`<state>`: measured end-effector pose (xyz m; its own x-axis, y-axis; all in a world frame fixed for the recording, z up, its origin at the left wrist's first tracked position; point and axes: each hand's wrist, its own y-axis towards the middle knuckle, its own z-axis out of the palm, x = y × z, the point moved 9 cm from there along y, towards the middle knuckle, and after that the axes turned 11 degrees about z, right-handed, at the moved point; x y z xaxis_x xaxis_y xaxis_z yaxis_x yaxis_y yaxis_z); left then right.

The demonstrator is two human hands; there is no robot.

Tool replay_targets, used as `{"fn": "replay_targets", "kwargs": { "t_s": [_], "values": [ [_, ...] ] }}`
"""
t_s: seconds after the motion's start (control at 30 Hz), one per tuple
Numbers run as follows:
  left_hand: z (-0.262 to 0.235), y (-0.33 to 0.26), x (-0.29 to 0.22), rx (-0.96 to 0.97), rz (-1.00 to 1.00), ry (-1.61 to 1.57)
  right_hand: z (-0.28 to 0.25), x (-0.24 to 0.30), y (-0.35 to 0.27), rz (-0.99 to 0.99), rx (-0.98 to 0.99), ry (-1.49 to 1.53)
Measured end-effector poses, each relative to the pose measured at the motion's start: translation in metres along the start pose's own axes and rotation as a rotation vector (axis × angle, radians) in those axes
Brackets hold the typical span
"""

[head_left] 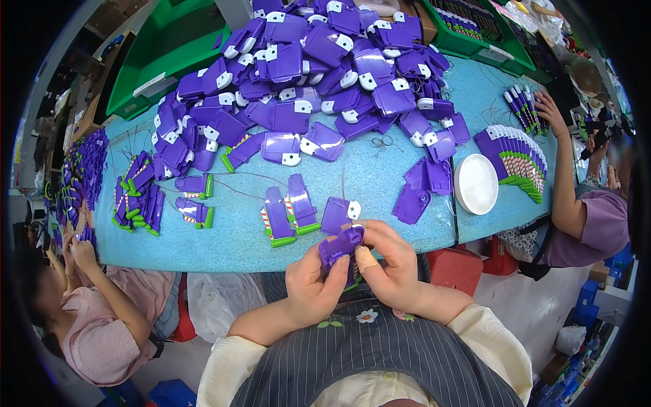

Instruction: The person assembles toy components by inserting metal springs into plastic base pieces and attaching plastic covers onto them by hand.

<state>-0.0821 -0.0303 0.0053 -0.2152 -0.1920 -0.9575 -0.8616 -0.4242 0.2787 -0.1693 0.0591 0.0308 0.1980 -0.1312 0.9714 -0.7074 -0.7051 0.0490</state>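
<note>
Close to my body, at the table's front edge, I hold a purple plastic shell piece point(337, 247) with its hollow, ribbed side showing. My left hand point(308, 283) is closed on its left side, thumb along the lower edge. My right hand point(395, 270) pinches the right side; a tan wrap covers its thumb. A bit of green shows beneath the piece. Just beyond my fingers lies a purple piece with a white corner point(336, 215). To its left are two purple pieces with green ends and striped bands point(277, 216).
A big heap of purple and white pieces point(285, 61) covers the blue table's point(251, 251) far side. Green-ended pieces point(139, 197) pile at left. On the right sit a white bowl point(477, 183), fanned pieces point(519, 159) and green crates point(468, 34). Co-workers sit on both sides.
</note>
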Motion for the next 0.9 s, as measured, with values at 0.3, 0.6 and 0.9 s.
{"fn": "replay_targets", "kwargs": {
  "t_s": [0.3, 0.6, 0.9],
  "values": [
    [0.011, 0.004, 0.015, 0.134, -0.232, -0.442, -0.002, -0.006, 0.022, 0.179, 0.441, -0.034],
    [0.007, -0.009, 0.025, 0.175, -0.482, -0.651, -0.063, -0.029, 0.081, 0.368, -0.045, -0.090],
    [-0.016, 0.008, 0.018, -0.055, -0.331, -0.599, -0.047, -0.021, 0.088, 0.081, -0.157, -0.516]
  ]
}}
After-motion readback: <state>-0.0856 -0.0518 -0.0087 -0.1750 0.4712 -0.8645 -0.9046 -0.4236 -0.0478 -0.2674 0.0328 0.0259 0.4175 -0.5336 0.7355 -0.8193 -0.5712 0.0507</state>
